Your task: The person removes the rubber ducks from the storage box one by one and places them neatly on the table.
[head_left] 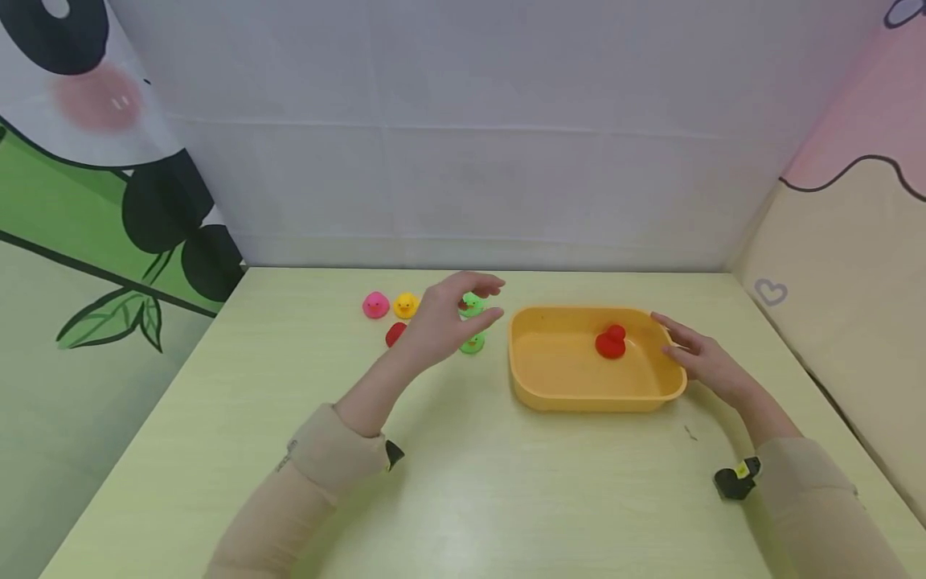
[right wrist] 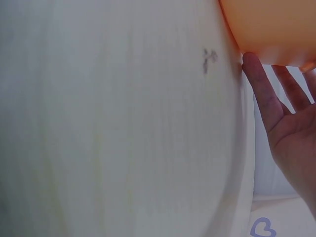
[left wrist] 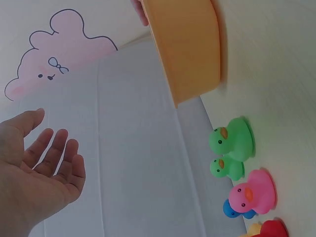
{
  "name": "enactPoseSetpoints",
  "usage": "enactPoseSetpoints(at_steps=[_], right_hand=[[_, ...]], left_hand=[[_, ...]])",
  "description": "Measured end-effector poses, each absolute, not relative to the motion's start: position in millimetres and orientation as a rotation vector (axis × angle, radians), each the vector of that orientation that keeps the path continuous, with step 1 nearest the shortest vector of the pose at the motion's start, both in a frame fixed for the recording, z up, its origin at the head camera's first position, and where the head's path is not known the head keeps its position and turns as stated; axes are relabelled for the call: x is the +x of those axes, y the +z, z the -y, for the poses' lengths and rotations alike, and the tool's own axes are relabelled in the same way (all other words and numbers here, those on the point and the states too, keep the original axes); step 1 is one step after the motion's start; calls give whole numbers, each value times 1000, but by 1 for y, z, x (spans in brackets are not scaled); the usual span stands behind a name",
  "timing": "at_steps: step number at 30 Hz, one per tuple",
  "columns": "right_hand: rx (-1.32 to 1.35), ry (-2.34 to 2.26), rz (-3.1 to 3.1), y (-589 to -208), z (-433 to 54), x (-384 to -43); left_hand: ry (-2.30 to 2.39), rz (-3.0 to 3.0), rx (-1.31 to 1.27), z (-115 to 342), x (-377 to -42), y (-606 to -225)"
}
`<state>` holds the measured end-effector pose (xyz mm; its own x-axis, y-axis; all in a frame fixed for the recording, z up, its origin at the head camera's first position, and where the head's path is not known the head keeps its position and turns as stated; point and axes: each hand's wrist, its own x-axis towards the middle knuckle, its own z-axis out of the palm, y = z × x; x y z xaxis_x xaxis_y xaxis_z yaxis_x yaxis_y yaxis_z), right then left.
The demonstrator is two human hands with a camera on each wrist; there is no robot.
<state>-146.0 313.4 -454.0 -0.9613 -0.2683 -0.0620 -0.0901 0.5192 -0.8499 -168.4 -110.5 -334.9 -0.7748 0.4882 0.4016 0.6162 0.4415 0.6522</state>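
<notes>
My left hand (head_left: 443, 323) hovers over the rubber ducks with fingers loosely bent and nothing held. Around it on the table are a pink duck (head_left: 375, 305), a yellow duck (head_left: 406, 305), a red duck (head_left: 395, 333) and two green ducks (head_left: 473, 344). The left wrist view also shows a blue duck (left wrist: 231, 209) behind a pink one (left wrist: 253, 193); in the head view the left hand covers that spot. Another red duck (head_left: 611, 342) lies inside an orange bin (head_left: 553, 402). The right hand (head_left: 703, 362) touches the bin's right end with extended fingers.
The pale wood-grain table (head_left: 506, 498) reaches back to a grey-white cloth wall (head_left: 492, 185). Printed cloth panels stand at the left and right (head_left: 854, 297). A small dark mark (head_left: 690, 433) shows on the table near the right forearm.
</notes>
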Motion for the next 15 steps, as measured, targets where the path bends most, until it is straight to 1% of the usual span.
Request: enactPoseSetpoints(at_steps=[15], right_hand=[[-277,-1427,-2564,-452,-312,-146]], left_hand=[[-1324,2474,-1120,63,-165,-339]])
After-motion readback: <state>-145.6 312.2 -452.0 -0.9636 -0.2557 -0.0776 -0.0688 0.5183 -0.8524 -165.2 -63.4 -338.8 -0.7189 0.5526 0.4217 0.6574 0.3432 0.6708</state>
